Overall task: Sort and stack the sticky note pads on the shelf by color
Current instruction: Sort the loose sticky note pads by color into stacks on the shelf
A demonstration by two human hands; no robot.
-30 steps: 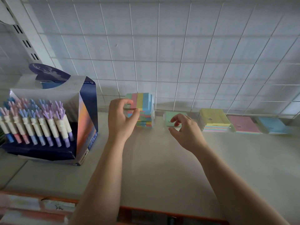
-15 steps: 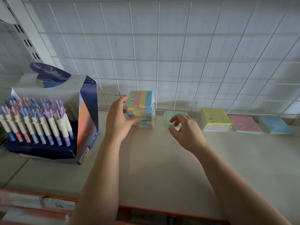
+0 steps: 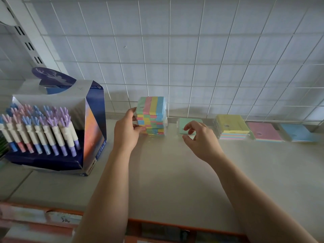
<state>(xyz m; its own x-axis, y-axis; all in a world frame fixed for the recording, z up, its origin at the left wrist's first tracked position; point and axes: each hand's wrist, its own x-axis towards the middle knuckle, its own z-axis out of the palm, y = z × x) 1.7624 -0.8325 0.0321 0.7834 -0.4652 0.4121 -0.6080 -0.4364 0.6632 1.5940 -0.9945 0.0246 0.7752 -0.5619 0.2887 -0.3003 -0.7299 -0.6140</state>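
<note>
Multicoloured stack point(image 3: 151, 116) at shelf point(image 3: 175, 172) back, tall with uneven layers, steadied only on its left side by curled left fingers point(image 3: 131, 112); right fingers point(image 3: 191, 124) loosely curled, empty, above green pad point(image 3: 184, 128); liable to topple rightward onto that pad if pushed or released carelessly.

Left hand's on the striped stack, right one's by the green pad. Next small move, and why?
Probably close the right hand on the green pad and lift it: its thumb and fingers are curled apart right at that pad, gripping nothing, while the left hand holds the striped stack by its left side.
</note>
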